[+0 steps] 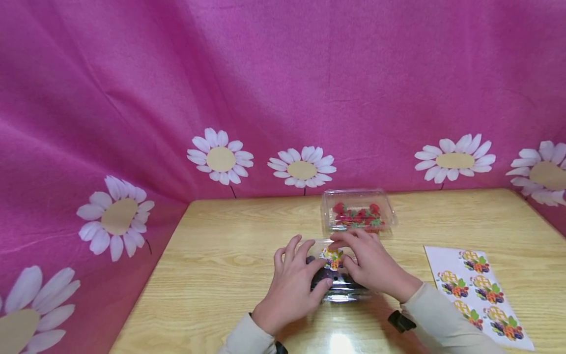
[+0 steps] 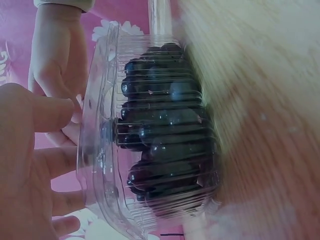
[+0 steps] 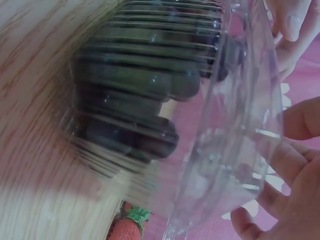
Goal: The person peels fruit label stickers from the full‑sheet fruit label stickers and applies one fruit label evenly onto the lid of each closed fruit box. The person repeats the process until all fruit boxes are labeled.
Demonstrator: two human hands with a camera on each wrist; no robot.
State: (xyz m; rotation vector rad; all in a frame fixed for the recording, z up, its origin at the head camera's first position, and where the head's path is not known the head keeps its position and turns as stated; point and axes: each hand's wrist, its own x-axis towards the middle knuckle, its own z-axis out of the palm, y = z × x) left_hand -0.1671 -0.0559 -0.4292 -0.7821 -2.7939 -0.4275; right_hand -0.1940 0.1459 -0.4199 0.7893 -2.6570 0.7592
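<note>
1. Sticker (image 1: 331, 259) lies on the lid (image 2: 95, 180) of a clear box (image 1: 342, 297) of dark fruit (image 2: 170, 125), which stands on the table (image 1: 230, 246).
2. Left hand (image 1: 292, 287) spreads wide against the lid, maybe so the box won't slide.
3. Right hand (image 1: 373, 263) rests loosely bent fingers at the sticker, thumb apart, perhaps pressing it flat.
4. Strawberry box (image 1: 389, 212) stands just behind, likely out of the way.
5. Sticker sheet (image 1: 445, 260) lies to the right, probably for easy reach.

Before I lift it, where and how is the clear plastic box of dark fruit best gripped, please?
I'd grip the box by its ribbed walls just under the rim, left hand from the left, right hand from the right: it sits flat on the wooden table, its rim juts outward, and the colourful fruit sticker lies on top.
</note>
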